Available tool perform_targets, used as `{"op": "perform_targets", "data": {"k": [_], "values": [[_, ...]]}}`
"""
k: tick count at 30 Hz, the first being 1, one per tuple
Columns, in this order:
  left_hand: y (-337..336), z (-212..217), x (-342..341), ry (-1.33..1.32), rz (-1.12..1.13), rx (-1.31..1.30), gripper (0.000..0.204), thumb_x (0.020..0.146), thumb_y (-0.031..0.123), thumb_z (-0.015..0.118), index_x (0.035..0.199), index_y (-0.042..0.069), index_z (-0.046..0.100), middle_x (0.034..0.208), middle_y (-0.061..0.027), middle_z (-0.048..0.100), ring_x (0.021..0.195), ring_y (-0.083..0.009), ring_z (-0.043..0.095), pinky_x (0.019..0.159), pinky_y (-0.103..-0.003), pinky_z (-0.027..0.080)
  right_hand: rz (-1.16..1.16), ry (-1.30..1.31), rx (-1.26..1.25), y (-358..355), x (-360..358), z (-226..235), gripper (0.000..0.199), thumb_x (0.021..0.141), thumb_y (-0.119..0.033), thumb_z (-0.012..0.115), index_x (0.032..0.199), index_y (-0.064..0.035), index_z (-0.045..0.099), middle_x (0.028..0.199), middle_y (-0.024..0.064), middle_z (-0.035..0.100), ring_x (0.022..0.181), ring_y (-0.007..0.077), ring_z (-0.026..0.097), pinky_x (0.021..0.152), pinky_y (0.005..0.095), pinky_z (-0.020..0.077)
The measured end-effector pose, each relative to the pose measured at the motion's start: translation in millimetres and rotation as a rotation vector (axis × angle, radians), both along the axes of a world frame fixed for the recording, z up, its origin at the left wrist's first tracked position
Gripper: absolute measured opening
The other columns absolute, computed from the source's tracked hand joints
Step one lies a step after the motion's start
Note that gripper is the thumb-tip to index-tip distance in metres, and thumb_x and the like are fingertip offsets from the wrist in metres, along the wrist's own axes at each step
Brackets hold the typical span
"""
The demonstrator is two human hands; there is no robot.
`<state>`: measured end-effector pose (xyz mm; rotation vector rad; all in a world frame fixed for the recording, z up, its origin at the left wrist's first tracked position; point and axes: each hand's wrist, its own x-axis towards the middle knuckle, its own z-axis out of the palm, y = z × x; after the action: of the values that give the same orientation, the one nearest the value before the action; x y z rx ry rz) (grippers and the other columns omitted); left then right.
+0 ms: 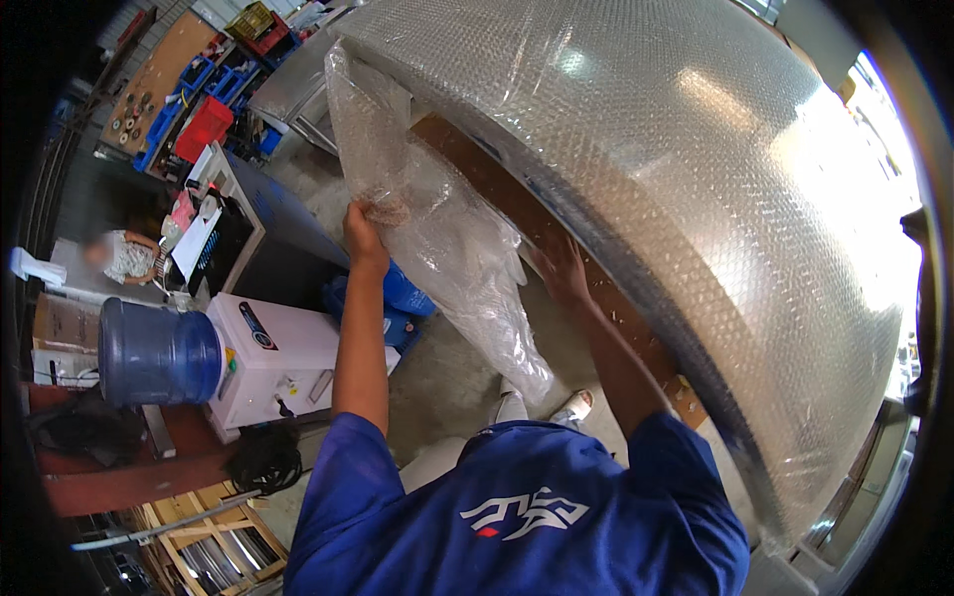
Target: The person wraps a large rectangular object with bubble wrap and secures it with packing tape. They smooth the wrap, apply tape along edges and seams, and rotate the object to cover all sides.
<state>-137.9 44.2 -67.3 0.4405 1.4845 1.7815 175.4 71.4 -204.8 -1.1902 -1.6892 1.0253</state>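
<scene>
Clear plastic: one loose sheet (437, 214), clamped in the left hand (366, 238); the right hand (564, 270), grip unclear.

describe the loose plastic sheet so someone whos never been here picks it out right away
Start with the big bubble-wrapped object filling the upper right. Just left of its long lower-left edge is a loose, clear plastic sheet, with the person's left hand closed on its left edge. Unlike the smoother wrap over that object, it hangs crumpled.
</scene>
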Motion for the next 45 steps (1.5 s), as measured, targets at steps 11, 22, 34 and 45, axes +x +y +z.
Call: {"op": "perform_targets", "data": {"k": [11, 22, 34, 45], "values": [[-12.6, -7.2, -80.1, -0.041, -0.329, 0.101, 0.035, 0.092, 0.027, 0.046, 0.111, 0.003, 0.064, 0.107, -0.0102, 0.068, 0.098, -0.0251, 0.065, 0.091, -0.038, 0.050, 0.569, -0.171, 0.030, 49.4, -101.3, -12.7, 0.041, 0.085, -0.034, 0.075, 0.108, -0.0034, 0.061, 0.108, 0.0179, 0.063, 0.101, 0.0349, 0.062, 0.090, 0.0433, 0.0488], [-79.2, -52.8, -20.9, 0.980, 0.090, -0.203, 0.070, 0.089, 0.028, 0.070, 0.140, -0.011, 0.040, 0.132, -0.0257, 0.054, 0.121, -0.0368, 0.053, 0.104, -0.043, 0.041, 0.316, -0.008, -0.012, -141.8, -59.7, -9.8, 0.020, 0.082, -0.011, 0.066, 0.076, 0.0001, 0.051, 0.067, 0.0166, 0.055, 0.060, 0.0320, 0.056, 0.059, 0.0409, 0.0458], [-178.1, -112.8, 102.0, 0.948, -0.181, -0.549, 0.034, 0.089, 0.011, 0.065, 0.120, -0.001, 0.061, 0.096, -0.0180, 0.070, 0.080, -0.0371, 0.067, 0.076, -0.042, 0.053, 0.793, -0.140, -0.437, -163.5, 8.6, -8.2, 0.056, 0.093, -0.051, 0.061, 0.120, -0.0020, 0.064, 0.112, 0.0228, 0.069, 0.103, 0.0310, 0.067, 0.089, 0.0424, 0.0504], [-203.3, -41.8, 118.4, 0.649, -0.024, -0.286, 0.022, 0.097, 0.002, 0.057, 0.117, -0.002, 0.063, 0.097, -0.0093, 0.070, 0.082, -0.0158, 0.068, 0.072, -0.027, 0.055, 0.793, -0.524, -0.581, -211.3, 158.2, -166.1, 0.061, 0.092, -0.055, 0.059, 0.119, -0.0017, 0.067, 0.107, 0.0247, 0.070, 0.097, 0.0366, 0.068, 0.080, 0.0482, 0.0547]]}}
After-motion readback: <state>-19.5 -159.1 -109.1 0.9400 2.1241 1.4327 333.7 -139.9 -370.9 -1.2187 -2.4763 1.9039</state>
